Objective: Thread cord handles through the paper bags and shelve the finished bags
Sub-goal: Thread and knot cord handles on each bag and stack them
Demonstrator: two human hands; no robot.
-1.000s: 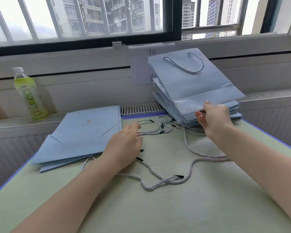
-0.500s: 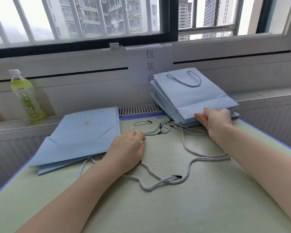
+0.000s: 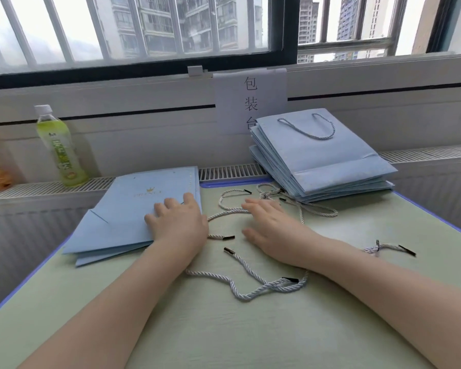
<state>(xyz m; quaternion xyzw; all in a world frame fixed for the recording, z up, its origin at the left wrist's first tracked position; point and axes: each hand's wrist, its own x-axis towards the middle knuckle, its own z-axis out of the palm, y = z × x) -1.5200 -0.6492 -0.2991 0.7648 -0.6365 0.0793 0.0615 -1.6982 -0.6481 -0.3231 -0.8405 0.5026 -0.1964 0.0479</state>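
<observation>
Hands lie flat near the middle of a pale green table [image 3: 250, 328]. The left hand [image 3: 180, 222] rests palm down, fingers relaxed and spread, on the near right corner of a stack of flat blue paper bags [image 3: 133, 217] without handles; it grips nothing. The right hand [image 3: 270, 226] hovers or rests just beside it, fingers straight and loose, over a scatter of twisted white cord handles [image 3: 250, 286] with black tips; it holds no cord.

This looks like the start of a new bag: the left hand seems ready to draw the top bag off the stack, the right to pick up a cord. The next move calls for pinching one black tip and finding the small holes along the bag's upper edge.

Behind the right hand, well apart, a pile of finished bags [image 3: 328, 163] leans at the window ledge, a cord loop showing on the top one. A green drink bottle [image 3: 60, 147] stands far left, beneath a barred window.
</observation>
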